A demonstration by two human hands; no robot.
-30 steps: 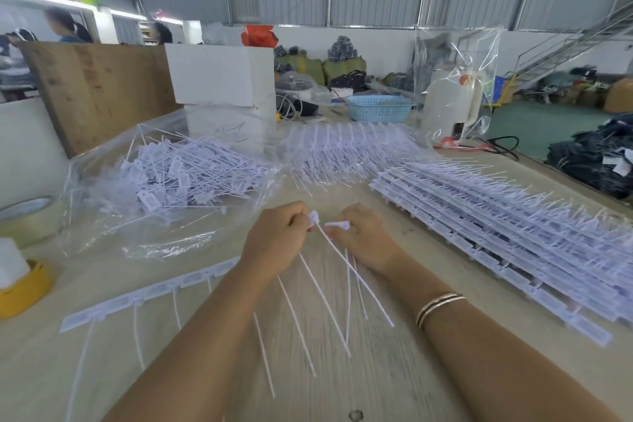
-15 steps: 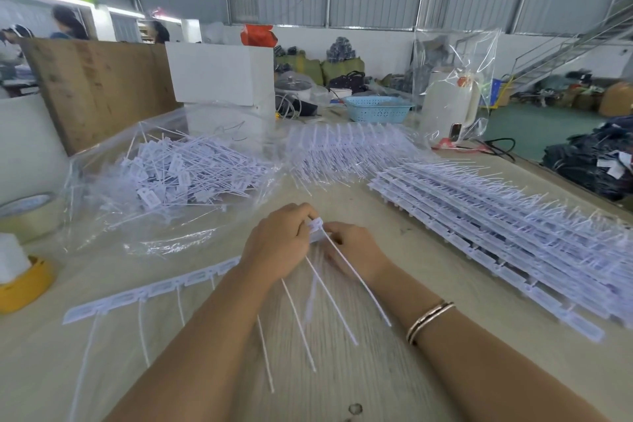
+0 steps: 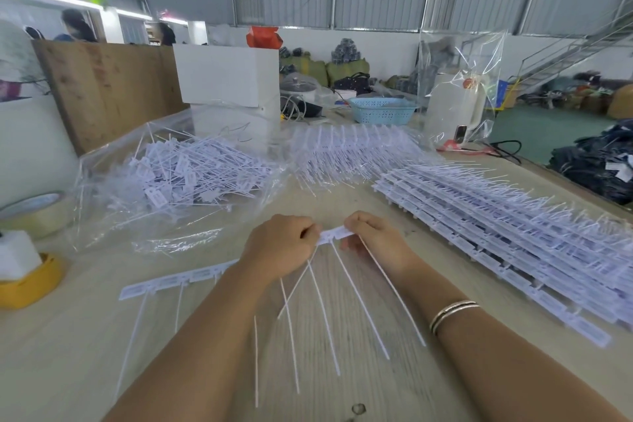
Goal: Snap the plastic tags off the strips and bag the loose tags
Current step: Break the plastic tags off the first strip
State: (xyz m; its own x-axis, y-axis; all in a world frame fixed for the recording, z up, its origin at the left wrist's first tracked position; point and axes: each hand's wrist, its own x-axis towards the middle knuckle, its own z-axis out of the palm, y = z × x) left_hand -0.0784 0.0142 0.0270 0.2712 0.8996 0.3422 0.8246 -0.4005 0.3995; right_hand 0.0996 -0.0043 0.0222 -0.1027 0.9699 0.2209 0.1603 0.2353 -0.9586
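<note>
Both hands (image 3: 281,243) (image 3: 373,240) pinch one strip (image 3: 334,235) (tails dangling) above table (image 3: 376,387).

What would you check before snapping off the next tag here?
1. Left hand grips the strip: ok, fingers curled round its near end.
2. Right hand pinches the end tag: ok.
3. Tag tails hang free of the table: cannot tell, they are blurred.
4. Bag lies within reach with its mouth open: cannot tell, the opening is unclear, though it sits just left of the hands and holds loose tags.
5. More strips ready: ok, a stack lies to the right.
</note>
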